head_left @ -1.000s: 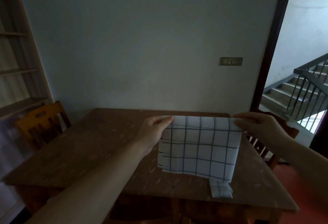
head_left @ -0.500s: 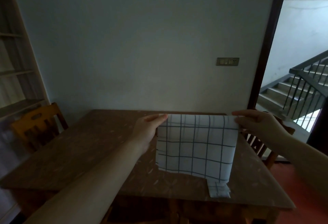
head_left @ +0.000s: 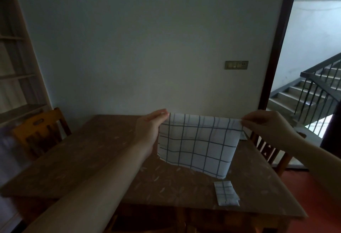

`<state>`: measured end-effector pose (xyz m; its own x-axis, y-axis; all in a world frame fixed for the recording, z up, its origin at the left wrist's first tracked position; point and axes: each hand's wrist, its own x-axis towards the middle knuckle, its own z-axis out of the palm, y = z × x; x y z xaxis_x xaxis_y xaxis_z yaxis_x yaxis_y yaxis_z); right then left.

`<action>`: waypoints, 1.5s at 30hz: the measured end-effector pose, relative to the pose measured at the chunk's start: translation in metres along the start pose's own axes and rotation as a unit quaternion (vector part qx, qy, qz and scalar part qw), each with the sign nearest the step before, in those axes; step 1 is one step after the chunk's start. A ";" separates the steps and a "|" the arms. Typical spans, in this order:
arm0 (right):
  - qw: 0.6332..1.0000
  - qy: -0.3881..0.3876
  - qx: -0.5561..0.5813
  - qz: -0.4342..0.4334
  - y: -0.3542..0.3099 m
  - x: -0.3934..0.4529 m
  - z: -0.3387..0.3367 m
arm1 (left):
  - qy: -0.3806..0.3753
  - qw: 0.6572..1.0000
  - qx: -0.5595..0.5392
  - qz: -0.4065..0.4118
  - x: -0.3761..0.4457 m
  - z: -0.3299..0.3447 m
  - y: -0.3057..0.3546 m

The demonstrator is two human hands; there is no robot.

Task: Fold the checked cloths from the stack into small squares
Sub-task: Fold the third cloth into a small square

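A small folded cloth is seen lying flat near the front right edge of the counter, a brown surface with a faint leaf pattern. Just beyond it, and apart from it, a larger checked cloth is held up above the counter, hanging doubled from its top edge, with its lower edge slanting down toward the right. Whether that lower edge touches the counter cannot be told.

The top left corner of the cloth is pinched by the left hand, the thumb and fingers closed on the fabric. The top right corner is pinched by the right hand, the fingers curled around the edge. The cloth is drawn nearly taut between the two grips.

A white patch at the far right of the counter, behind the held cloth, is too hidden to be identified.

A wooden chair is placed at the left side of the counter, and a second chair is partly visible at the right side. Shelves are noted on the far left. A switch plate is fixed to the wall behind, and a staircase is visible through the doorway on the right.
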<state>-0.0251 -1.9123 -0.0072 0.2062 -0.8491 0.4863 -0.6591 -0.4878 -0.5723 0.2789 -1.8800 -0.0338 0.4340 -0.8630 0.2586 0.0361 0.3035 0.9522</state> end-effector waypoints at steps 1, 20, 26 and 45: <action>1.000 0.002 0.012 -0.002 -0.002 0.001 0.002 | 0.003 1.000 0.006 0.004 -0.001 0.000 0.003; 0.963 -0.087 -0.117 -0.226 -0.096 0.029 -0.009 | -0.306 0.829 0.384 0.267 -0.005 0.065 0.063; 0.991 -0.096 0.023 -0.086 -0.077 0.013 -0.012 | -0.267 0.924 0.221 0.159 -0.001 0.060 0.046; 0.984 -0.152 0.030 -0.087 -0.031 0.014 -0.015 | -0.315 0.833 0.373 0.262 0.000 0.039 0.068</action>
<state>-0.0124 -1.9059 0.0275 0.5248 -0.7689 0.3651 -0.5525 -0.6340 -0.5411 0.2465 -1.8746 0.0372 -0.3529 -0.8028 0.4806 -0.6799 0.5729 0.4577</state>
